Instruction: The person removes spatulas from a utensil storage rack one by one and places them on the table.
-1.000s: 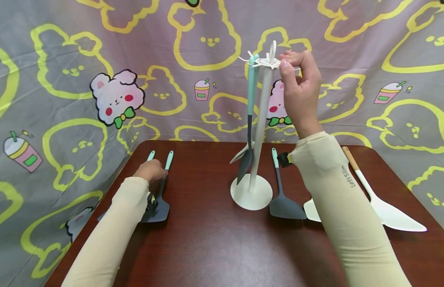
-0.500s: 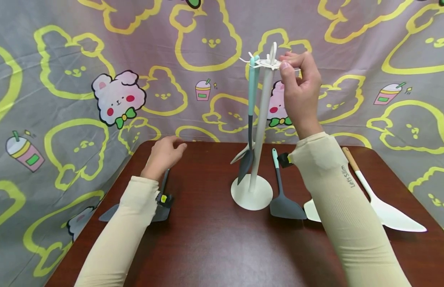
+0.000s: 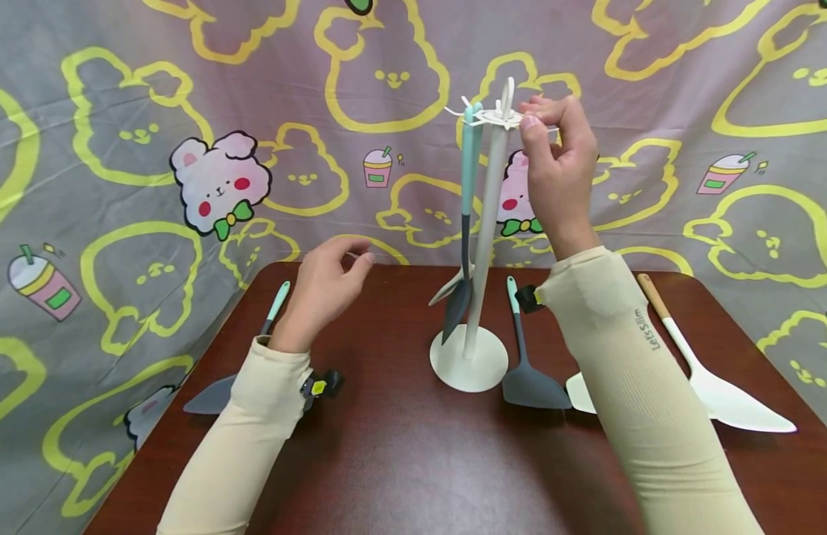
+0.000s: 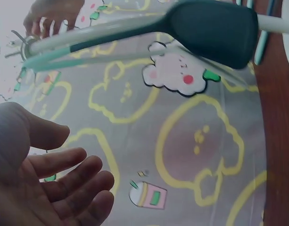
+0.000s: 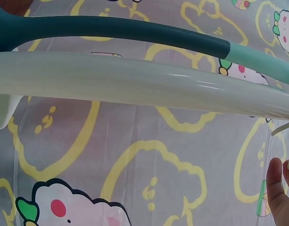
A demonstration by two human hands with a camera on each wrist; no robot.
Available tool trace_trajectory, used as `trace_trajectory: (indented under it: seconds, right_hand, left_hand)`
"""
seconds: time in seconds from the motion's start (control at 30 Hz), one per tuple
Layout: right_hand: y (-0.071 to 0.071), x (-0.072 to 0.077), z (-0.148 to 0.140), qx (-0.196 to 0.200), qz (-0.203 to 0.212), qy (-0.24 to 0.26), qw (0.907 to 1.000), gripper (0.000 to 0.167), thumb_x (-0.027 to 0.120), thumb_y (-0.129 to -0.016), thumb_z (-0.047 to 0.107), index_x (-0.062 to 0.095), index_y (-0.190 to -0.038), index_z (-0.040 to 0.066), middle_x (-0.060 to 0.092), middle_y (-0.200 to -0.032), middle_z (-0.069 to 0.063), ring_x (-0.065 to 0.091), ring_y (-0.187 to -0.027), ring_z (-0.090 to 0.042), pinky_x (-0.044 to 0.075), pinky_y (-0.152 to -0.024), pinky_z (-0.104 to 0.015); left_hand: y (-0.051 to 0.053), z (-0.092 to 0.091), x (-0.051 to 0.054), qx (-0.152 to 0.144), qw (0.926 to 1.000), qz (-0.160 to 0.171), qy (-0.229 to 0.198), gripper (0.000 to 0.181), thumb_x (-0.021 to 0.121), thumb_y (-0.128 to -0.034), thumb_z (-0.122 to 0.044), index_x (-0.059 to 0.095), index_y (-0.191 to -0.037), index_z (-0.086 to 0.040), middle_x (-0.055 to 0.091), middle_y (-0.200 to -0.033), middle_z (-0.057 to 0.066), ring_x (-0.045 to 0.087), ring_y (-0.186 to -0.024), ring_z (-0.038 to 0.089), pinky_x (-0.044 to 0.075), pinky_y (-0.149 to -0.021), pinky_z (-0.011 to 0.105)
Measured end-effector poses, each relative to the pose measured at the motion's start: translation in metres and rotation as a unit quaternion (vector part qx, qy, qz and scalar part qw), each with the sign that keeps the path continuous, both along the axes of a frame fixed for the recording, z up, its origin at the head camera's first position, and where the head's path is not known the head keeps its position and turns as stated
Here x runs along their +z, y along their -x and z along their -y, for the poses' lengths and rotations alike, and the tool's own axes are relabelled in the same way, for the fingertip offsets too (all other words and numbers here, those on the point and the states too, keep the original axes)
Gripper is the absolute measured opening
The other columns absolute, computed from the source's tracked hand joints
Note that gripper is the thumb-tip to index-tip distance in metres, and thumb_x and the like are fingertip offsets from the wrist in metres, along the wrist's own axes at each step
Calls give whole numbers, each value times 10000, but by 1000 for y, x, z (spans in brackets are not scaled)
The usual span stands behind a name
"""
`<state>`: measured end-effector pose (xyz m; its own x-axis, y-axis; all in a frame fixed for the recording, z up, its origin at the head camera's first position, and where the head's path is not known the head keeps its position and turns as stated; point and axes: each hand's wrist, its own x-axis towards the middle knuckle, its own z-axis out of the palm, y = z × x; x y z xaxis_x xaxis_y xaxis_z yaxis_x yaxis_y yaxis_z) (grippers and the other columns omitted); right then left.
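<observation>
A white utensil stand [image 3: 491,200] rises from the table, its hooked ring on top. My right hand [image 3: 563,163] pinches one of its hooks between thumb and fingers. From the ring's left side hang a grey turner [image 3: 456,306] with a mint handle and, behind it, a pale-headed utensil [image 3: 445,291], also mint-handled. My left hand [image 3: 328,288] is in the air left of the stand, palm turned inward, fingers loosely bent around nothing; the left wrist view shows the bare palm and fingers [image 4: 90,188]. In the right wrist view the stand's pole [image 5: 135,80] crosses close by.
At the table's left lies a grey spatula [image 3: 212,395]; a second dark head beside it is mostly behind my left wrist. Right of the stand lie a grey turner [image 3: 535,388], a pale utensil [image 3: 580,394] partly under my forearm, and a white, wooden-handled spatula [image 3: 737,405].
My left hand has left the mint handles at the table's left, rising and moving right toward the stand without a utensil. My right hand keeps its pinch on the hook.
</observation>
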<state>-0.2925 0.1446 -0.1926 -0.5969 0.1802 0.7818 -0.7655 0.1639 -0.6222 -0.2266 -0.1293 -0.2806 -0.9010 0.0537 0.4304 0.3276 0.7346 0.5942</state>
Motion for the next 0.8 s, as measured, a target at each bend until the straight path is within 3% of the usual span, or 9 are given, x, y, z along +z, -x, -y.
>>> trace_trajectory:
  seconds: [0.43,0.8]
  right_hand:
    - [0,1,-1,8,52,10,10000,120,516,-944,129,593,-856,156,649,-1197,-102,556,-1258,-150,532,-954,-291]
    - [2,-1,-2,8,-323,-59,9995,100,534,-938,139,593,-866,173,666,-1158,-85,576,-1230,-130,541,-889,-267]
  left_hand:
    - [-8,-25,5,-454,9962,-440,-594,257,606,-958,-178,694,-1183,-92,699,-1107,60,666,-987,201,561,-857,386]
    - [-10,-41,3,-593,9952,-428,-647,240,611,-953,-176,700,-1164,-104,691,-1103,58,668,-952,202,552,-827,390]
